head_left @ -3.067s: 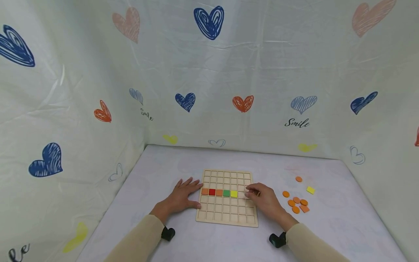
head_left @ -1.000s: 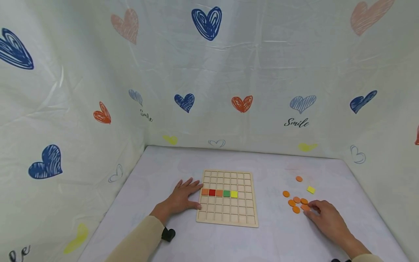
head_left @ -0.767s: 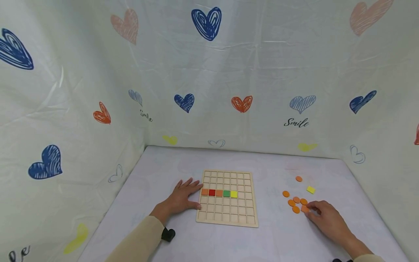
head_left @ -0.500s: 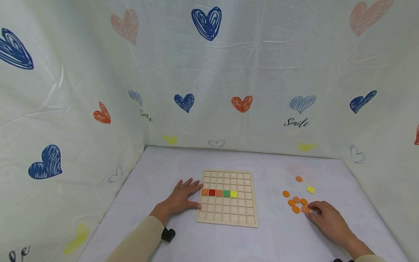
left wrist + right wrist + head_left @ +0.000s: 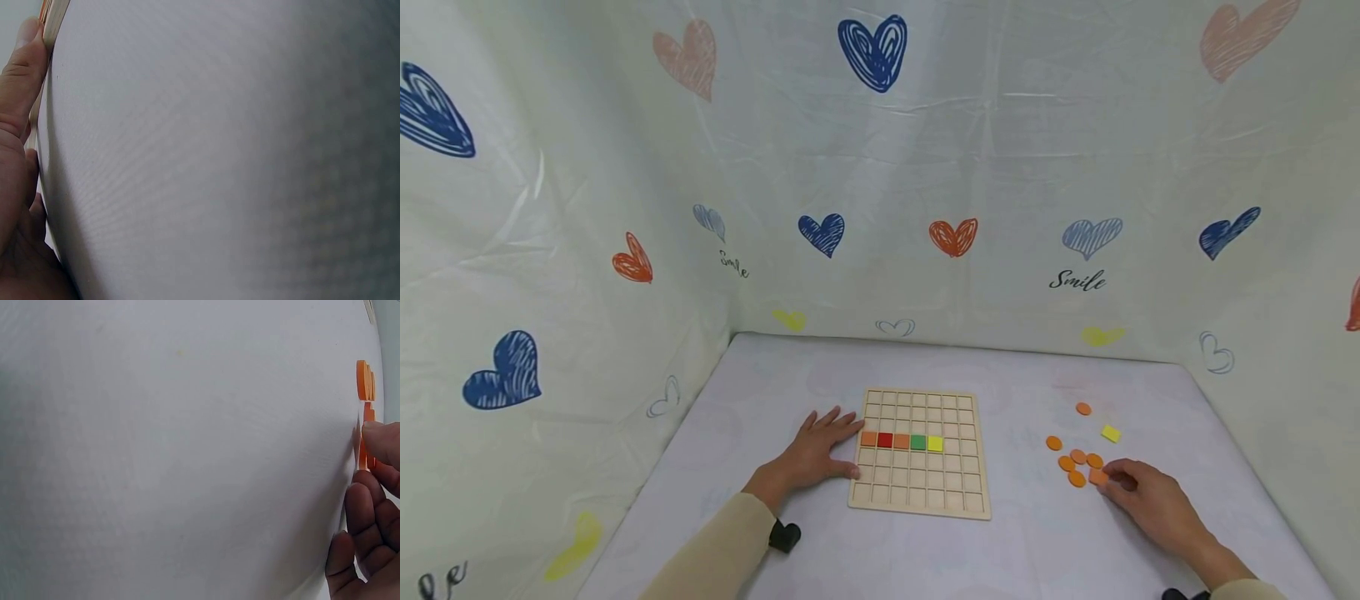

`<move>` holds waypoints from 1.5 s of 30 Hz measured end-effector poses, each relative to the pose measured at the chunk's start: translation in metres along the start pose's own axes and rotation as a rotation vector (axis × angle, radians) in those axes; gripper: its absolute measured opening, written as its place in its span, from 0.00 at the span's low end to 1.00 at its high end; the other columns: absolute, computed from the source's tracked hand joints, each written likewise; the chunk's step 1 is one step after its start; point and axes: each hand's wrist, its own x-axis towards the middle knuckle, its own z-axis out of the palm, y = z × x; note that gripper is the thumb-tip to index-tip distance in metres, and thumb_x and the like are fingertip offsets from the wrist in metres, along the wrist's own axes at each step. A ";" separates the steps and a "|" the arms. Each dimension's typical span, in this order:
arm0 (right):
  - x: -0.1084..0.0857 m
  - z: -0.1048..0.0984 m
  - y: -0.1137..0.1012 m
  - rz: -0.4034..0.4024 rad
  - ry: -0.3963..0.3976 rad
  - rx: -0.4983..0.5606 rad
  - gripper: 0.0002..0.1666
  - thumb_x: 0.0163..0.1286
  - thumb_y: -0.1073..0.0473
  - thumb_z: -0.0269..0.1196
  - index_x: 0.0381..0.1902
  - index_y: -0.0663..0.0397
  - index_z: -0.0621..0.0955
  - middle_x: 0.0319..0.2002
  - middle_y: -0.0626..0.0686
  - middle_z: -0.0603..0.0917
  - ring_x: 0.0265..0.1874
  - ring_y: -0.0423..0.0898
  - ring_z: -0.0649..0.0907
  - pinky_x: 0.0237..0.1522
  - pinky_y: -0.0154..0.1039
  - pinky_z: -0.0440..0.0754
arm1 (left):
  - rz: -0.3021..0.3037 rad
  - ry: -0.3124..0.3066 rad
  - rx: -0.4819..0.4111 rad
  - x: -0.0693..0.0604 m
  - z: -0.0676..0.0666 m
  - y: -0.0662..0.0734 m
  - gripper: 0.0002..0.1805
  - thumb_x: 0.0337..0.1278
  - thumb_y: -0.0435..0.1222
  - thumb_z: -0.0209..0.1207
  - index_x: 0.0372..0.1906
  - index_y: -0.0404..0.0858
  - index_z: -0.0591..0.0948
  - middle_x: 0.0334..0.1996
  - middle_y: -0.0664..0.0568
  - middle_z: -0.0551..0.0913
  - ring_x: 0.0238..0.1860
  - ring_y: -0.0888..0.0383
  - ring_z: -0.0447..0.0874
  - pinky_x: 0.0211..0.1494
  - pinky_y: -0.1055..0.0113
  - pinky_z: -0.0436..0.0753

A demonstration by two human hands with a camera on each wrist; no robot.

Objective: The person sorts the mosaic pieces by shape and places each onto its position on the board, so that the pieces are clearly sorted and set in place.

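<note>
A pale wooden grid board (image 5: 917, 493) lies on the table, with a row of orange, red, orange, green and yellow square tiles (image 5: 902, 441) in its cells. My left hand (image 5: 811, 451) rests at the board's left edge with fingers spread; in the left wrist view its thumb (image 5: 24, 75) touches the edge. Over on the right, my right hand (image 5: 1157, 504) pinches an orange square tile (image 5: 1097, 477) between thumb and fingertips. That tile is down among several orange round discs (image 5: 1077, 479). The right wrist view shows the thumb (image 5: 382, 440) against orange pieces, with part hidden.
A yellow square tile (image 5: 1111, 433) and a lone orange disc (image 5: 1083, 409) lie beyond the cluster. White curtains (image 5: 1000, 167) printed with hearts stand behind and beside the white table (image 5: 790, 375). Each wrist wears a black device (image 5: 785, 536).
My right hand has moved from the board's right side to the orange pieces and taken hold of the orange square tile, which has turned slightly. My left hand has stayed at the board.
</note>
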 end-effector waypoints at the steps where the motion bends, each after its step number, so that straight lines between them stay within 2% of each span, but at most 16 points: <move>1: 0.000 0.000 0.000 0.005 0.001 0.002 0.24 0.71 0.51 0.71 0.54 0.67 0.84 0.42 0.55 0.87 0.39 0.49 0.81 0.39 0.44 0.85 | -0.001 -0.002 0.003 0.000 0.000 0.000 0.51 0.51 0.62 0.73 0.81 0.52 0.69 0.83 0.51 0.64 0.86 0.45 0.48 0.87 0.39 0.41; 4: 0.001 0.000 -0.001 0.023 0.011 0.003 0.23 0.72 0.53 0.70 0.54 0.65 0.83 0.40 0.53 0.88 0.37 0.47 0.82 0.37 0.40 0.83 | -0.001 -0.002 0.006 0.000 0.000 -0.001 0.51 0.51 0.62 0.73 0.81 0.52 0.69 0.83 0.52 0.64 0.86 0.45 0.48 0.87 0.40 0.41; 11: 0.002 0.003 -0.003 0.043 0.026 0.035 0.21 0.73 0.58 0.68 0.56 0.68 0.81 0.39 0.56 0.88 0.37 0.48 0.84 0.36 0.44 0.86 | 0.004 -0.004 0.002 0.001 -0.001 0.000 0.51 0.52 0.60 0.74 0.81 0.52 0.69 0.83 0.52 0.64 0.86 0.45 0.48 0.87 0.40 0.40; 23: 0.000 0.006 -0.003 0.009 0.063 0.028 0.19 0.72 0.62 0.69 0.56 0.67 0.82 0.38 0.54 0.89 0.35 0.47 0.84 0.31 0.34 0.82 | -0.004 -0.002 0.008 0.001 -0.001 0.001 0.50 0.53 0.58 0.75 0.80 0.52 0.69 0.82 0.52 0.64 0.86 0.45 0.47 0.87 0.40 0.39; 32: -0.001 0.005 -0.003 -0.006 0.067 0.032 0.19 0.72 0.63 0.69 0.57 0.67 0.82 0.39 0.55 0.89 0.36 0.48 0.84 0.33 0.37 0.85 | -0.006 0.006 0.008 0.000 0.000 0.002 0.50 0.52 0.58 0.75 0.80 0.52 0.70 0.82 0.52 0.65 0.86 0.45 0.48 0.87 0.39 0.40; 39: -0.002 0.005 -0.003 -0.023 0.084 0.035 0.18 0.72 0.64 0.68 0.57 0.66 0.82 0.38 0.53 0.89 0.35 0.46 0.82 0.29 0.30 0.80 | -0.010 0.005 0.013 -0.001 0.000 0.002 0.50 0.52 0.59 0.75 0.80 0.52 0.70 0.82 0.52 0.65 0.86 0.45 0.48 0.87 0.40 0.41; 45: -0.001 0.007 -0.003 -0.028 0.103 0.040 0.19 0.72 0.64 0.69 0.58 0.66 0.82 0.38 0.54 0.88 0.34 0.46 0.82 0.29 0.29 0.80 | -0.007 0.000 0.011 -0.001 -0.001 0.003 0.51 0.52 0.59 0.75 0.80 0.53 0.69 0.82 0.52 0.65 0.86 0.45 0.48 0.87 0.39 0.41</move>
